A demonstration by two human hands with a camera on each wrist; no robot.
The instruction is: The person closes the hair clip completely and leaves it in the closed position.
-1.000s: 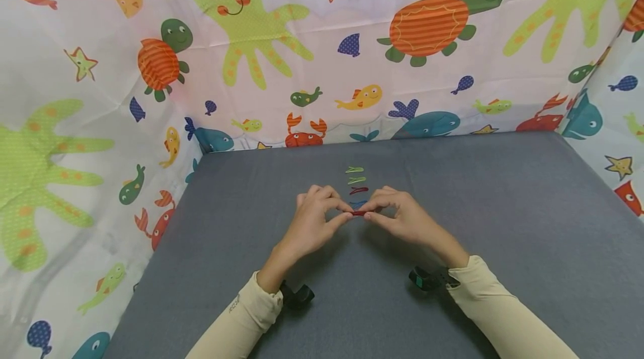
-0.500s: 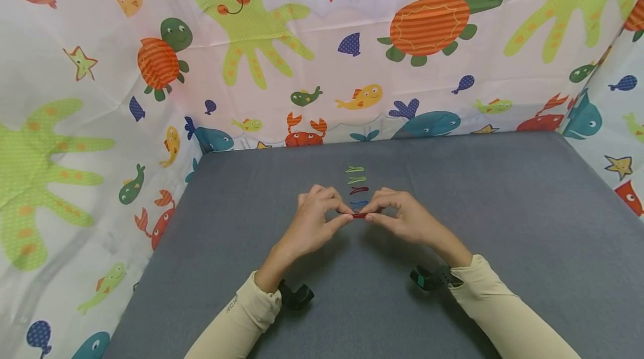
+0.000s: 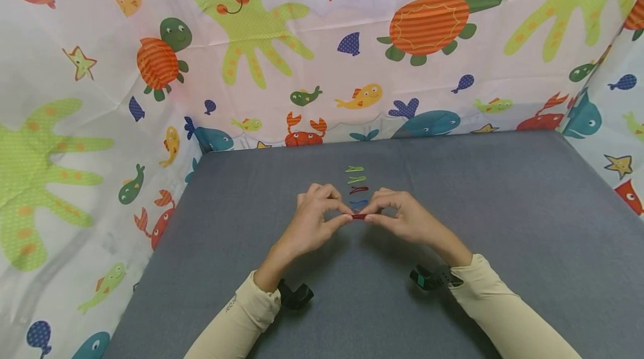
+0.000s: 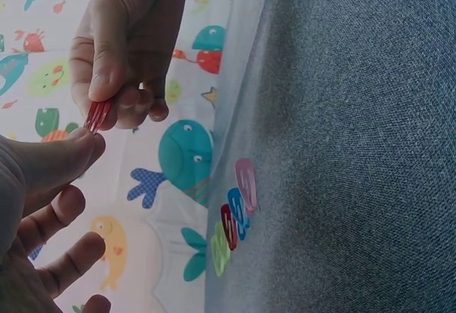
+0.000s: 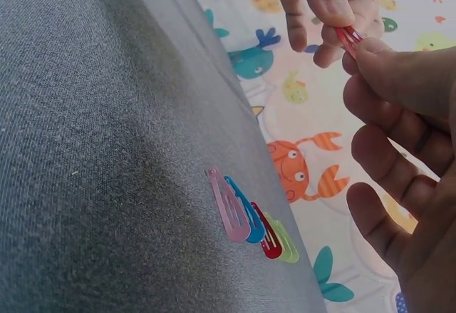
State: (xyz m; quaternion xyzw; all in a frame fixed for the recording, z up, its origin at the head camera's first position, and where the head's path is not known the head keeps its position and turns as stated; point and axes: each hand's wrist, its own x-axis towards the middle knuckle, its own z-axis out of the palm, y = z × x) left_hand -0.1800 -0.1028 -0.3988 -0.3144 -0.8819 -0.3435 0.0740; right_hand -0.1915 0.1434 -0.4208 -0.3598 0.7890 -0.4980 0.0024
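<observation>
A red snap hair clip point(image 3: 359, 216) is stretched between my two hands above the table. The thumb and forefinger of my left hand point(image 3: 312, 225) pinch one end; my right hand point(image 3: 407, 220) pinches the other. In the left wrist view the slotted face of the red clip point(image 4: 97, 116) shows between the fingertips. Beyond the hands, a column of clips lies on the cloth: a blue clip point(image 3: 359, 203), another red clip point(image 3: 359, 189) and two green clips point(image 3: 355, 169). A pink clip point(image 5: 229, 206), plain in the right wrist view, is mostly hidden in the head view.
Grey cloth point(image 3: 493, 197) covers the table. A white curtain point(image 3: 322, 62) printed with sea animals stands along the back and both sides. Dark wrist cameras point(image 3: 297, 296) are strapped at both cuffs, close above the cloth.
Over the last second the held red clip has come slightly nearer to me, so more of the blue clip shows behind it. Both hands keep their pinch and barely move.
</observation>
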